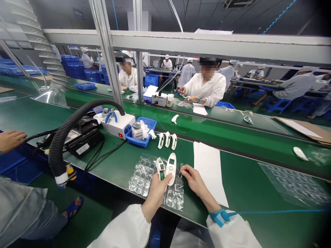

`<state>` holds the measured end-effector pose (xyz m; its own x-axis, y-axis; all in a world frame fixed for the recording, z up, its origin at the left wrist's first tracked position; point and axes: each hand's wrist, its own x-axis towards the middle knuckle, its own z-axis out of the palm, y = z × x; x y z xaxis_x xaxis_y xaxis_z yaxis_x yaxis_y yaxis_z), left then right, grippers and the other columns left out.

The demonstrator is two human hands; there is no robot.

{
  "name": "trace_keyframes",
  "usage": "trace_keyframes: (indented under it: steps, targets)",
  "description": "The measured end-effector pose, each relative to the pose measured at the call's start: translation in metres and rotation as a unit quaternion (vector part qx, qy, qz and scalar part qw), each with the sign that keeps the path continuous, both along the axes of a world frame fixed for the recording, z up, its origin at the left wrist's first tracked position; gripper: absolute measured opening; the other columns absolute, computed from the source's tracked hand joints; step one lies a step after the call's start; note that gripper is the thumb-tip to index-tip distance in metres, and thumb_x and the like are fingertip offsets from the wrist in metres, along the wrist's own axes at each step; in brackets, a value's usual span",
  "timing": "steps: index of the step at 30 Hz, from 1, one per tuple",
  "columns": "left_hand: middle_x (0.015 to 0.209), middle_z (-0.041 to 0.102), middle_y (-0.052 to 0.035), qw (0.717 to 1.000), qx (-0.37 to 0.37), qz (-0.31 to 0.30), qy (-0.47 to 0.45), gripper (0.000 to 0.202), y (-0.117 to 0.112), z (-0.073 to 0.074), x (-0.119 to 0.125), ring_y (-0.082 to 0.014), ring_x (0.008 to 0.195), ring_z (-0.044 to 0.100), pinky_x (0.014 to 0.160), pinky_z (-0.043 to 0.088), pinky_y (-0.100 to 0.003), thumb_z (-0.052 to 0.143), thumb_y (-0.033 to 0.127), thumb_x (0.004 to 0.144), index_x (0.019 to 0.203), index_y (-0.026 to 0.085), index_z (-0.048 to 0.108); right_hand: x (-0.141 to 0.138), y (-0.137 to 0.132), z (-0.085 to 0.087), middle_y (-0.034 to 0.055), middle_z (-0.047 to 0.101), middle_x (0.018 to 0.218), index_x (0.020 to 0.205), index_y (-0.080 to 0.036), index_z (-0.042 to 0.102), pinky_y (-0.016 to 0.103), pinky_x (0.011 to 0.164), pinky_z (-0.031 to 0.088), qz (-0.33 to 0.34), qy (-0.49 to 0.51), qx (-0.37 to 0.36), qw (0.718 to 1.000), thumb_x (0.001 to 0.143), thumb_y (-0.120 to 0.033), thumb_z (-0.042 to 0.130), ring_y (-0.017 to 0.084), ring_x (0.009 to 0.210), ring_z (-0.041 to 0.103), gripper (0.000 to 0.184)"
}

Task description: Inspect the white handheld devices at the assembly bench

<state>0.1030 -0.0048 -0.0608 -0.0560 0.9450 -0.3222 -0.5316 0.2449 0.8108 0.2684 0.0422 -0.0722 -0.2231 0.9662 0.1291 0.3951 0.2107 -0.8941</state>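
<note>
My left hand (pixel 158 186) is closed round two white device halves: one shell (pixel 171 166) with an oval window, and a part (pixel 160 168) with a green circuit board showing. My right hand (pixel 192 179) rests just right of them, fingers curled and pinching at a clear plastic blister tray (pixel 141 176) that lies on the green bench under both hands. What the right fingertips hold is too small to make out. A blue wrist strap (pixel 219 216) with a blue cord sits on my right wrist.
White paper sheets (pixel 209 170) lie to the right. Three white shells (pixel 167 140) and a blue bin (pixel 143 131) with a bottle stand behind. A black corrugated hose (pixel 66 134) arcs at left, over a white box and black tools. A neighbour's hand (pixel 10 140) shows far left; other workers sit opposite.
</note>
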Motion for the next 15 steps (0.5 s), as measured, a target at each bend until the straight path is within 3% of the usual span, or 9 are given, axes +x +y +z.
trace_keyframes:
  steps: [5, 9, 15]
  targets:
    - [0.092, 0.073, -0.0105, 1.0, -0.001, 0.002, 0.021, 0.03, 0.0, -0.001, 0.0, -0.0182, 0.08, 0.066, 0.072, 0.05, -0.026, 0.077, 0.026, 0.068, 0.092, 0.011, 0.066, 0.011, 0.012, 0.01, 0.0011, 0.057, 0.064, 0.07, -0.018, 0.057, 0.028, 0.059, 0.043, -0.016, 0.022, -0.02, 0.999, 0.078, -0.037, 0.054, 0.017, 0.062, 0.052, 0.021]
    - [0.087, 0.071, -0.009, 0.999, 0.007, -0.013, 0.04, 0.03, -0.004, 0.004, 0.0, -0.0187, 0.077, 0.066, 0.069, 0.053, -0.027, 0.075, 0.029, 0.071, 0.092, 0.012, 0.064, 0.009, 0.001, 0.028, 0.0045, 0.061, 0.077, 0.082, -0.018, 0.058, 0.031, 0.066, 0.044, -0.072, 0.028, 0.012, 0.997, 0.082, -0.038, 0.053, 0.019, 0.07, 0.054, 0.021]
    - [0.062, 0.064, -0.0006, 0.994, 0.002, -0.03, 0.105, 0.031, -0.021, 0.014, -0.005, -0.0153, 0.045, 0.06, 0.042, 0.048, -0.024, 0.073, 0.036, 0.071, 0.085, 0.013, 0.058, -0.028, -0.027, 0.054, 0.0042, 0.059, 0.084, 0.089, -0.02, 0.056, 0.034, 0.074, 0.037, -0.075, -0.074, 0.192, 0.976, 0.093, -0.024, 0.042, 0.02, 0.08, 0.052, 0.014]
